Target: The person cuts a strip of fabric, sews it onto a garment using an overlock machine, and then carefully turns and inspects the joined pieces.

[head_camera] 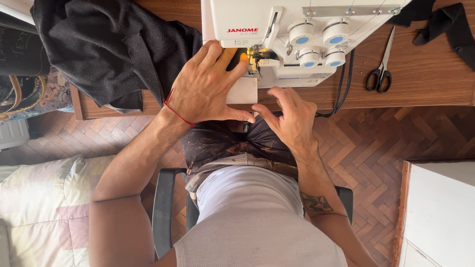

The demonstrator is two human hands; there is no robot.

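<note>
black fabric (118, 49) lies at the serger's (277, 34) nine o'clock; left hand (208, 86) presses flat there, right hand (292, 116) hovers, fingers loosely curled, empty, over the counter (425, 74) edge.

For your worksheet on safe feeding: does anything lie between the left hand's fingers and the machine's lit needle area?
Nothing visible does. The left hand lies flat on the dark fabric, fingers right beside the needle area.

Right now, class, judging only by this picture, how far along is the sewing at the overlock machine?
Done: black fabric lies heaped on the wooden table left of the machine, though no finished seam shows. In hand: the left hand presses dark cloth at the presser foot of the white overlock machine, while the right hand gathers dark patterned fabric at the table's edge. Left: that gathered fabric in the lap; the scissors lie untouched.
</note>
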